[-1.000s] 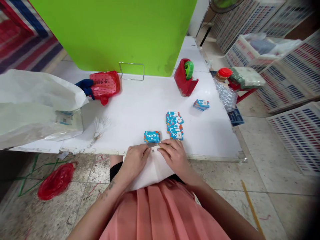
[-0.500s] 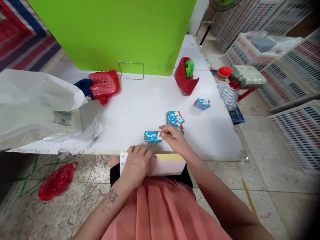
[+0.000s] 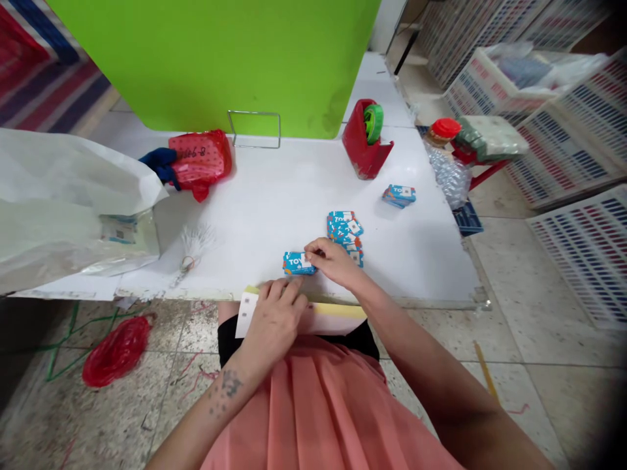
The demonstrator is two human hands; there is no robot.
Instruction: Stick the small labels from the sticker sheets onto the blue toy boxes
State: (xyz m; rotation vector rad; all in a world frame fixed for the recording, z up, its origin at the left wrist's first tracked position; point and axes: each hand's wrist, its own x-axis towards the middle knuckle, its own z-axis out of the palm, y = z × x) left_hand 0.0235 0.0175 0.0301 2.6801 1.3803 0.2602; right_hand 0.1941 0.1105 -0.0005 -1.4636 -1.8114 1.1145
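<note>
A sheet of white stickers with a yellow edge (image 3: 337, 320) lies over my lap, against the table's front edge. My left hand (image 3: 279, 313) rests on it, fingers spread. Pinched fingers of my right hand (image 3: 333, 261) hold a small white sticker (image 3: 306, 260) at the right end of the blue TOYS cards (image 3: 294, 262). Beyond that hand is a loose pile of similar cards (image 3: 343, 225), partly overlapped. Farther right stands a neater stack of cards (image 3: 399, 195).
Behind the cards are a red tape dispenser (image 3: 365, 147), a wire stand (image 3: 255, 130) and a green board (image 3: 220, 59). A red package (image 3: 200, 160), plastic bag (image 3: 73, 209) and bundle of white ties (image 3: 191, 251) lie left. A red-lidded jar (image 3: 445, 128) stands right.
My right hand has moved slightly left over the TOYS cards, bringing the sticker farther over the print. My left hand has shifted slightly on the sheet, toward the cards.
</note>
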